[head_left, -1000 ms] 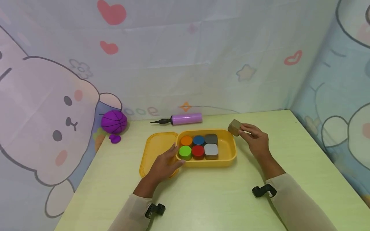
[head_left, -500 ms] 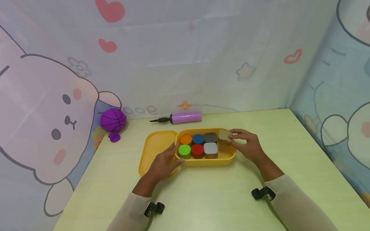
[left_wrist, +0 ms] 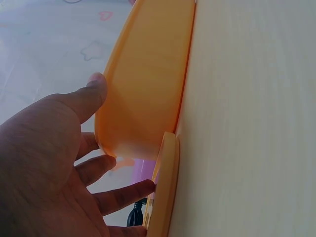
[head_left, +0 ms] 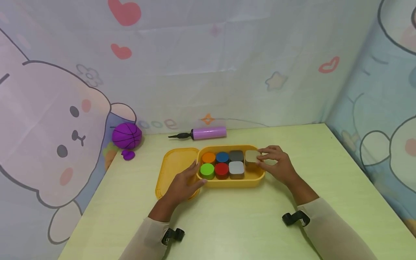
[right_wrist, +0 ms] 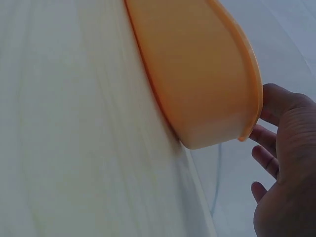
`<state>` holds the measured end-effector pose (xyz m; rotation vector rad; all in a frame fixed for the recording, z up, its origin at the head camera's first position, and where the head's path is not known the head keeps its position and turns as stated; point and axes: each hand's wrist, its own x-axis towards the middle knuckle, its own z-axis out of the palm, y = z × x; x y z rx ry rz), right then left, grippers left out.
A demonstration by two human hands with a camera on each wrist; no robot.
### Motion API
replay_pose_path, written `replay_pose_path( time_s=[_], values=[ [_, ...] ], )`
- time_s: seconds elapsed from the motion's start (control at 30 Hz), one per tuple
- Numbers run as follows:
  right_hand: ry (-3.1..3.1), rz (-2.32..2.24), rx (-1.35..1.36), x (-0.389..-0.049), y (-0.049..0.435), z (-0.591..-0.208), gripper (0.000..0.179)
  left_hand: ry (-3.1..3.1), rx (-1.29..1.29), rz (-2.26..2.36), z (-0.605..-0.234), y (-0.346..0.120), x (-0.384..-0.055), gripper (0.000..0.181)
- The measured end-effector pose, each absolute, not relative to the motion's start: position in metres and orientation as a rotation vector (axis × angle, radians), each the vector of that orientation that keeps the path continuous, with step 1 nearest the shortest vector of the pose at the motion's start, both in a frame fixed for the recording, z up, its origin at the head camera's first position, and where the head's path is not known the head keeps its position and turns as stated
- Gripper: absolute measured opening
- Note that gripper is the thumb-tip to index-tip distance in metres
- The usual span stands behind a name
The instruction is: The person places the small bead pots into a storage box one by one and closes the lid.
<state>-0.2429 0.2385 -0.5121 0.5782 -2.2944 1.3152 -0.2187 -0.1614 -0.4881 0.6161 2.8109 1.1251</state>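
My right hand (head_left: pixel 278 164) reaches over the right end of a yellow box (head_left: pixel 234 183) and holds a tan rounded-square block (head_left: pixel 251 157) inside it, at the back right. The right wrist view shows that hand's fingers at the rim, with the block hidden behind the wall. My left hand (head_left: pixel 182 185) rests against the box's left end, fingers spread and thumb at the front corner. Beside the tan block sit a dark grey block (head_left: pixel 236 156) and a light grey block (head_left: pixel 236 168). Round orange (head_left: pixel 208 157), blue (head_left: pixel 222 157), green (head_left: pixel 207 170) and red (head_left: pixel 222 170) pieces fill the left part.
A yellow lid (head_left: pixel 173 169) lies flat at the box's left, partly under my left hand. Behind stands the fabric backdrop, with a purple hand pump (head_left: pixel 209 133) lying before it. A purple ball (head_left: pixel 127 135) and a small purple toy (head_left: pixel 128 155) sit at the table's left edge.
My right hand has brought the tan block from beyond the box's right rim leftward and down into the back right of the box. My left hand has stayed at the left end.
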Motion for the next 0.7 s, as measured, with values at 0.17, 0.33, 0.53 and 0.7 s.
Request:
replay_pose_path(
  time_s=[0.17, 0.33, 0.53, 0.7],
  values=[
    [-2.326, 1.296, 0.576, -0.2425, 0.2390, -0.5135, 0.022, 2.807, 0.618, 1.126, -0.4884, -0.1614, -0.2189, 0.078],
    [-2.337, 1.267, 0.581, -0.2420, 0.2386, -0.5137, 0.022, 2.793, 0.599, 1.128, -0.4876, -0.1617, -0.2186, 0.078],
    [-2.339, 1.259, 0.595, -0.2417, 0.2382, -0.5134, 0.023, 2.792, 0.612, 1.136, -0.4871, -0.1620, -0.2182, 0.078],
    [-2.352, 1.275, 0.574, -0.2405, 0.2375, -0.5137, 0.018, 2.805, 0.626, 1.134, -0.4886, -0.1616, -0.2182, 0.078]
  ],
)
